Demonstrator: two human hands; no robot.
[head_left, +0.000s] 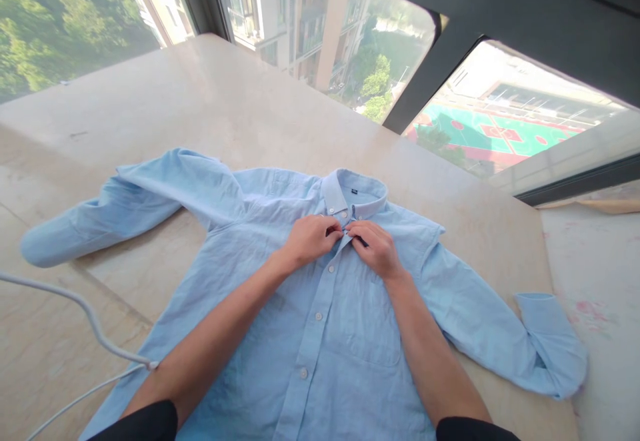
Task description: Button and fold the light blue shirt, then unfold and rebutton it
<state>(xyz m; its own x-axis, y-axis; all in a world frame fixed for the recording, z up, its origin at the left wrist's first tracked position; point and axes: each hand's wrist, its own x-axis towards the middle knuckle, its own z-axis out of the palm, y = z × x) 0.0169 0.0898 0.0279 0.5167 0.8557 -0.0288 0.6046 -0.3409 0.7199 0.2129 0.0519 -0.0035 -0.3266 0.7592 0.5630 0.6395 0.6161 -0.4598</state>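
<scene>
A light blue button-down shirt (340,334) lies face up on a beige stone ledge (210,94), collar away from me, sleeves spread to both sides. Several white buttons run down its front placket. My left hand (310,239) and my right hand (376,247) meet just below the collar, fingers pinched on the shirt's placket edges at the top button. The fingertips touch each other there. Both forearms rest over the shirt's front.
A white cable (90,321) crosses the ledge at the lower left and ends near the shirt's hem. Large windows (320,34) border the ledge at the back, with a dark frame (435,74) between panes. The right sleeve's cuff (550,334) lies near the ledge's right edge.
</scene>
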